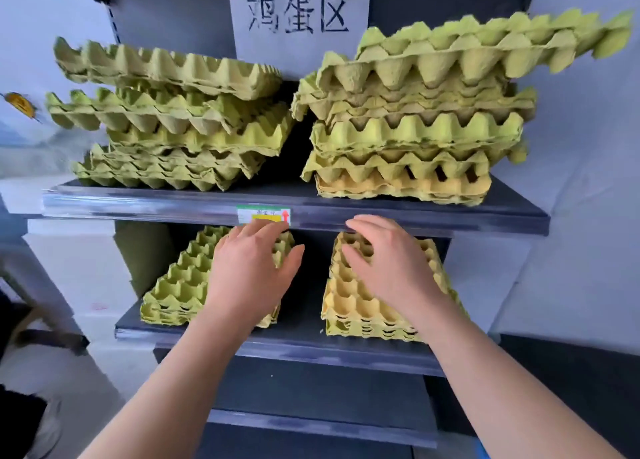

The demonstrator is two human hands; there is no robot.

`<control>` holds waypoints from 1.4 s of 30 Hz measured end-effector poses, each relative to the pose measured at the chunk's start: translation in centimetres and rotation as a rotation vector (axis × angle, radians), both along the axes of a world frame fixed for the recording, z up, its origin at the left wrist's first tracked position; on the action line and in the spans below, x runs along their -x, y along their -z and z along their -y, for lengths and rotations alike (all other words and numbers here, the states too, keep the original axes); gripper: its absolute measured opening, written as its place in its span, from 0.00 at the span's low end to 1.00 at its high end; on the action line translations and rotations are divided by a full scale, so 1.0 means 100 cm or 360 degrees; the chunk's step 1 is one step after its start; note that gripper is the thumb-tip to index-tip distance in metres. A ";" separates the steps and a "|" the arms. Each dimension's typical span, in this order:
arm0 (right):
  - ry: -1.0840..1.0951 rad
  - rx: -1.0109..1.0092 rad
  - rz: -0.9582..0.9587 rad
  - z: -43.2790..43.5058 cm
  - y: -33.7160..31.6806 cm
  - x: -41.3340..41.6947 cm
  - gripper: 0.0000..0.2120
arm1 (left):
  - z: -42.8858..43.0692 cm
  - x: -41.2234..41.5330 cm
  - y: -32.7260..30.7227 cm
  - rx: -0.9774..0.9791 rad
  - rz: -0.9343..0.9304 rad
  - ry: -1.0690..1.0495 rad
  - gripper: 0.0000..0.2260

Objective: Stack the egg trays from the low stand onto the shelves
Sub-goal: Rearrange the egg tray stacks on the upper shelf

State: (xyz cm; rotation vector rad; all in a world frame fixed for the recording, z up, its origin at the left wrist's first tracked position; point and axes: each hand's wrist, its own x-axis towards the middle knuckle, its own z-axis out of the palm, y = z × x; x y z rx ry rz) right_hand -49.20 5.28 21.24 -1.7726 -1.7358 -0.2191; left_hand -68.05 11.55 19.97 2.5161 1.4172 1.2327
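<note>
Two untidy stacks of green paper egg trays stand on the upper shelf (194, 200): a left stack (173, 119) and a taller right stack (415, 112) whose top tray juts out to the right. On the middle shelf (301, 346) lie two short stacks, a green one (180, 278) on the left and a yellowish one (349, 296) on the right. My left hand (252, 268) hovers over the left short stack with fingers spread. Over the right short stack my right hand (388, 264) is spread too. Neither hand holds a tray.
A paper sign (298, 12) with handwritten characters hangs on the back panel above the upper shelf. A price label (264, 214) sits on that shelf's front edge. A lower shelf (311, 420) shows below. Pale walls flank the dark shelving unit.
</note>
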 end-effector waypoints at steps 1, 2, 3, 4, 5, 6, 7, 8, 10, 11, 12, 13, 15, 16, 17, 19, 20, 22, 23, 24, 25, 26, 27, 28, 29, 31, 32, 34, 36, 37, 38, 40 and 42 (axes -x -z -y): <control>-0.0024 -0.0040 -0.0006 -0.008 -0.009 0.012 0.19 | -0.005 0.012 -0.010 -0.0038 0.0037 -0.0008 0.18; -0.0043 -0.0065 -0.0020 -0.014 -0.017 0.020 0.19 | -0.010 0.019 -0.018 -0.0066 0.0059 -0.0008 0.18; -0.0061 -0.0086 -0.0034 -0.020 -0.026 0.029 0.20 | -0.016 0.027 -0.025 -0.0085 0.0075 -0.0008 0.18; -0.0087 -0.0110 -0.0045 -0.029 -0.035 0.041 0.20 | -0.024 0.039 -0.034 -0.0101 0.0089 -0.0010 0.18; -0.0104 -0.0131 -0.0056 -0.039 -0.044 0.053 0.20 | -0.033 0.052 -0.042 -0.0112 0.0104 -0.0014 0.19; -0.0112 -0.0155 -0.0062 -0.050 -0.054 0.065 0.20 | -0.044 0.064 -0.051 -0.0131 0.0123 -0.0019 0.19; -0.0113 -0.0177 -0.0061 -0.060 -0.064 0.075 0.20 | -0.054 0.077 -0.060 -0.0148 0.0140 -0.0030 0.20; -0.0104 -0.0204 -0.0068 -0.072 -0.075 0.086 0.21 | -0.065 0.089 -0.070 -0.0165 0.0152 -0.0042 0.20; -0.0070 -0.0261 -0.0088 -0.093 -0.095 0.103 0.22 | -0.089 0.112 -0.088 -0.0213 0.0141 -0.0059 0.22; -0.0047 -0.0280 -0.0087 -0.103 -0.105 0.111 0.24 | -0.101 0.122 -0.098 -0.0239 0.0128 -0.0070 0.23; -0.0020 -0.0293 -0.0085 -0.112 -0.115 0.118 0.25 | -0.114 0.132 -0.107 -0.0260 0.0115 -0.0090 0.24; 0.0010 -0.0299 -0.0091 -0.122 -0.123 0.124 0.26 | -0.127 0.142 -0.116 -0.0273 0.0100 -0.0114 0.26; 0.0083 -0.0271 -0.0133 -0.140 -0.137 0.133 0.28 | -0.154 0.159 -0.134 -0.0279 0.0052 -0.0173 0.30; 0.0123 -0.0243 -0.0155 -0.149 -0.143 0.136 0.29 | -0.168 0.167 -0.142 -0.0268 0.0019 -0.0202 0.31; 0.0167 -0.0210 -0.0173 -0.158 -0.147 0.138 0.30 | -0.180 0.174 -0.150 -0.0257 -0.0012 -0.0224 0.32; 0.0251 -0.0148 -0.0199 -0.171 -0.155 0.141 0.31 | -0.204 0.185 -0.163 -0.0204 -0.0067 -0.0241 0.35; 0.0284 -0.0115 -0.0207 -0.177 -0.158 0.143 0.31 | -0.215 0.189 -0.168 -0.0146 -0.0086 -0.0241 0.36; 0.0337 -0.0036 -0.0242 -0.185 -0.162 0.145 0.31 | -0.233 0.196 -0.175 -0.0003 -0.0101 -0.0176 0.38; 0.0352 -0.0007 -0.0269 -0.189 -0.163 0.145 0.31 | -0.242 0.197 -0.177 0.0063 -0.0084 -0.0111 0.38; 0.0353 0.0009 -0.0299 -0.192 -0.163 0.144 0.31 | -0.248 0.199 -0.178 0.0114 -0.0046 -0.0039 0.38; 0.0344 0.0017 -0.0322 -0.195 -0.163 0.144 0.31 | -0.254 0.200 -0.179 0.0154 0.0008 0.0024 0.38; 0.0327 0.0019 -0.0332 -0.197 -0.163 0.143 0.31 | -0.258 0.201 -0.180 0.0183 0.0064 0.0070 0.38; 0.0313 0.0017 -0.0337 -0.198 -0.163 0.142 0.31 | -0.261 0.202 -0.180 0.0201 0.0116 0.0106 0.37; 0.0303 0.0006 -0.0341 -0.199 -0.163 0.141 0.31 | -0.262 0.202 -0.180 0.0206 0.0160 0.0135 0.36; 0.0297 -0.0012 -0.0347 -0.200 -0.164 0.141 0.30 | -0.264 0.202 -0.179 0.0200 0.0198 0.0157 0.35; 0.0289 -0.0062 -0.0362 -0.202 -0.165 0.142 0.30 | -0.265 0.203 -0.177 0.0180 0.0282 0.0182 0.34; 0.0289 -0.0087 -0.0368 -0.203 -0.167 0.143 0.30 | -0.266 0.204 -0.176 0.0170 0.0331 0.0194 0.33; 0.0290 -0.0130 -0.0378 -0.205 -0.171 0.146 0.30 | -0.267 0.207 -0.178 0.0135 0.0412 0.0213 0.32; 0.0273 -0.0188 -0.0380 -0.206 -0.174 0.150 0.30 | -0.268 0.212 -0.181 0.0083 0.0469 0.0231 0.32; 0.0261 -0.0222 -0.0375 -0.207 -0.175 0.152 0.30 | -0.268 0.216 -0.182 0.0054 0.0492 0.0239 0.31; 0.0246 -0.0254 -0.0367 -0.207 -0.176 0.156 0.30 | -0.267 0.220 -0.183 0.0024 0.0511 0.0243 0.31; 0.0219 -0.0293 -0.0342 -0.207 -0.178 0.162 0.30 | -0.266 0.228 -0.182 -0.0037 0.0535 0.0232 0.31; 0.0201 -0.0293 -0.0331 -0.204 -0.176 0.167 0.30 | -0.264 0.235 -0.179 -0.0057 0.0543 0.0213 0.31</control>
